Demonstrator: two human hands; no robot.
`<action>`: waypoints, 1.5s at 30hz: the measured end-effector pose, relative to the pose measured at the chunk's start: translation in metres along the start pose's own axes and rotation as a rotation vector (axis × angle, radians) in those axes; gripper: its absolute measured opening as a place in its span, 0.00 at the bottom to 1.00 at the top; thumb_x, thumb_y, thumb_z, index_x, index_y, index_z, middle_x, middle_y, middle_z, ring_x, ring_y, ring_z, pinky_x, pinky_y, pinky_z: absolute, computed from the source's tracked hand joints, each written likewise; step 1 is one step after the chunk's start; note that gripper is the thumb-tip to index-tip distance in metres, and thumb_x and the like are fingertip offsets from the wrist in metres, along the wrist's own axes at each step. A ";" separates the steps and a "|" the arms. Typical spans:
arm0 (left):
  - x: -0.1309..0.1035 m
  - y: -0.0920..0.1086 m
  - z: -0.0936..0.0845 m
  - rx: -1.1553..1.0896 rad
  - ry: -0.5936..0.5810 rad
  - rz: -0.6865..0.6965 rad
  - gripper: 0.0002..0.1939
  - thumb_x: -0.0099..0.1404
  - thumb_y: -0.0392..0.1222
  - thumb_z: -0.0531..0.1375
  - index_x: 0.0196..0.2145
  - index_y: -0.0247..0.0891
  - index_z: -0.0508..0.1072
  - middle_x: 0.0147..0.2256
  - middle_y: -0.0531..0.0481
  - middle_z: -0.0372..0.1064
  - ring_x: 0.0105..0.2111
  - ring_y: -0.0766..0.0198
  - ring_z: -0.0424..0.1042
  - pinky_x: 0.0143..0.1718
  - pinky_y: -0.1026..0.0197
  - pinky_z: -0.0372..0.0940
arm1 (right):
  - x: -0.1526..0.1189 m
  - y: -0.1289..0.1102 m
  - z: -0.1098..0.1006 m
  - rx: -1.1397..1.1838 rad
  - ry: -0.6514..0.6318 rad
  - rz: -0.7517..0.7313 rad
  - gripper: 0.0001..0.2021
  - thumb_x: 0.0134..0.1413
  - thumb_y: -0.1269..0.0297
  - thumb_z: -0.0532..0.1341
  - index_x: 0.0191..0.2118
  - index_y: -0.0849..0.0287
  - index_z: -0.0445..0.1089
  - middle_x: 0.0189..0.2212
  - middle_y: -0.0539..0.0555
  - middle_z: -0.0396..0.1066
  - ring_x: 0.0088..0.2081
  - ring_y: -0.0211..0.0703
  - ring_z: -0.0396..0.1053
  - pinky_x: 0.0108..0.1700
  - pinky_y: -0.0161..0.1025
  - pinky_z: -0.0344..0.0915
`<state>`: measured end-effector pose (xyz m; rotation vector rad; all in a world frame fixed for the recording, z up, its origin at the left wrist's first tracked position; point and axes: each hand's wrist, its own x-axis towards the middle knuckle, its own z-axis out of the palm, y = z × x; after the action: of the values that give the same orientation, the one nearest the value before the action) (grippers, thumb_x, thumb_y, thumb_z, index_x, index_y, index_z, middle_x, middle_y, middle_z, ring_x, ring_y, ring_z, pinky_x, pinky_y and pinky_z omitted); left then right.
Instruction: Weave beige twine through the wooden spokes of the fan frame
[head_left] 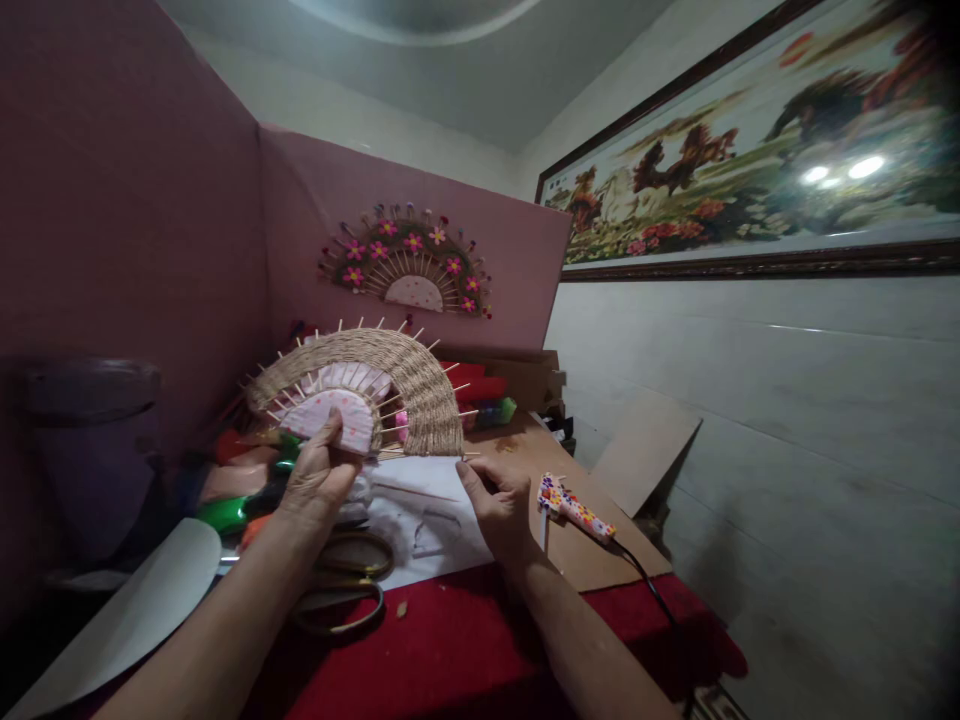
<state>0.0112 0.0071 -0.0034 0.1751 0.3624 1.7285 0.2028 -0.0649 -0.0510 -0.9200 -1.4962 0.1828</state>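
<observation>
Pink panels [517, 240] stand behind and to the left of the work, and on the tiled wall at the right hangs a long framed picture of horses [675, 190]. Below lies a red cloth [450, 650], with a flat brown cardboard sheet [607, 565] partly over it and a white sheet [469, 550] beside the cardboard. The woven fan [431, 395], a tan arch of cord worked through thin sticks whose tips poke out along the outer edge, is held up above the white sheet, between the two hands and in front of the rear panel. On that panel is a decorated fan [415, 291] with pink flowers around its arch. Shiny coloured bundles [225, 512], green and orange among them, lie behind the left forearm. The left hand [321, 485] grasps the woven fan by its spotted half-round base [315, 418], thumb on the front face. The right hand [499, 500] has its fingers curled, with thumb and forefinger at the lower right corner of the weave; whether they pinch a stick there, I cannot tell. Scissors [349, 577] lie between the forearms, handles showing. A flower-patterned glue gun [576, 512] rests on the cardboard, its black cord trailing toward the front edge. A small tan scrap [402, 608] sits on the cloth near the scissors.
</observation>
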 end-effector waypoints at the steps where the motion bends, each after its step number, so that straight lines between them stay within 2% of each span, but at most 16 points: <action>1: -0.001 0.000 0.000 0.000 -0.003 -0.003 0.12 0.62 0.27 0.52 0.38 0.35 0.72 0.26 0.53 0.74 0.26 0.71 0.72 0.38 0.67 0.68 | 0.000 -0.001 0.000 0.069 -0.019 0.053 0.12 0.52 0.59 0.57 0.24 0.62 0.69 0.18 0.49 0.60 0.22 0.34 0.56 0.24 0.32 0.54; 6: -0.002 -0.003 -0.003 -0.015 -0.056 -0.023 0.12 0.63 0.28 0.52 0.41 0.35 0.71 0.27 0.52 0.74 0.26 0.70 0.72 0.38 0.68 0.67 | 0.003 -0.004 0.002 0.324 -0.045 0.231 0.13 0.50 0.57 0.59 0.28 0.63 0.71 0.21 0.49 0.64 0.24 0.35 0.58 0.26 0.32 0.56; 11: -0.008 -0.010 -0.003 -0.063 -0.083 -0.060 0.14 0.63 0.29 0.52 0.45 0.36 0.70 0.31 0.49 0.75 0.28 0.69 0.73 0.36 0.67 0.68 | 0.004 -0.003 0.007 0.361 0.001 0.321 0.16 0.46 0.55 0.62 0.19 0.62 0.64 0.16 0.45 0.56 0.19 0.30 0.50 0.21 0.30 0.49; 15: -0.017 -0.014 0.002 -0.070 -0.051 -0.074 0.14 0.63 0.27 0.50 0.42 0.35 0.70 0.27 0.51 0.74 0.25 0.71 0.73 0.33 0.69 0.68 | 0.002 0.005 0.013 0.376 0.038 0.377 0.19 0.45 0.55 0.63 0.16 0.61 0.59 0.13 0.43 0.48 0.16 0.28 0.43 0.18 0.31 0.42; 25: -0.018 -0.020 0.001 -0.065 -0.039 -0.054 0.11 0.62 0.26 0.53 0.38 0.35 0.71 0.26 0.52 0.73 0.25 0.71 0.73 0.34 0.68 0.69 | 0.001 0.008 0.020 0.476 0.097 0.450 0.19 0.43 0.56 0.64 0.15 0.60 0.56 0.11 0.41 0.46 0.14 0.26 0.41 0.16 0.31 0.38; 33: -0.018 -0.024 -0.002 -0.061 -0.038 -0.023 0.12 0.61 0.25 0.53 0.38 0.37 0.71 0.28 0.53 0.74 0.27 0.71 0.73 0.36 0.67 0.68 | 0.002 0.012 0.021 0.455 0.133 0.453 0.21 0.42 0.55 0.64 0.12 0.59 0.54 0.09 0.41 0.47 0.13 0.26 0.42 0.16 0.32 0.38; 38: -0.017 -0.024 -0.002 -0.062 -0.043 -0.023 0.10 0.60 0.24 0.54 0.35 0.34 0.71 0.27 0.52 0.73 0.27 0.71 0.73 0.37 0.67 0.68 | 0.003 0.009 0.020 0.452 0.115 0.446 0.19 0.42 0.55 0.64 0.14 0.60 0.56 0.10 0.41 0.47 0.13 0.26 0.42 0.16 0.31 0.39; 42: -0.020 -0.021 0.001 -0.067 -0.059 -0.038 0.11 0.60 0.25 0.55 0.38 0.35 0.70 0.28 0.52 0.73 0.26 0.71 0.73 0.36 0.66 0.69 | -0.001 0.004 0.016 0.412 0.079 0.361 0.14 0.43 0.55 0.63 0.23 0.62 0.65 0.13 0.42 0.49 0.15 0.28 0.44 0.17 0.31 0.42; 45: -0.023 -0.018 0.003 -0.075 -0.067 -0.080 0.12 0.61 0.28 0.55 0.42 0.35 0.70 0.30 0.49 0.74 0.26 0.70 0.73 0.33 0.68 0.69 | -0.005 0.003 0.016 0.452 0.081 0.293 0.15 0.50 0.53 0.58 0.30 0.62 0.67 0.15 0.43 0.50 0.17 0.29 0.46 0.18 0.30 0.44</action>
<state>0.0337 -0.0122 -0.0047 0.1611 0.2517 1.6506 0.1889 -0.0595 -0.0592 -0.7613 -1.1711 0.6610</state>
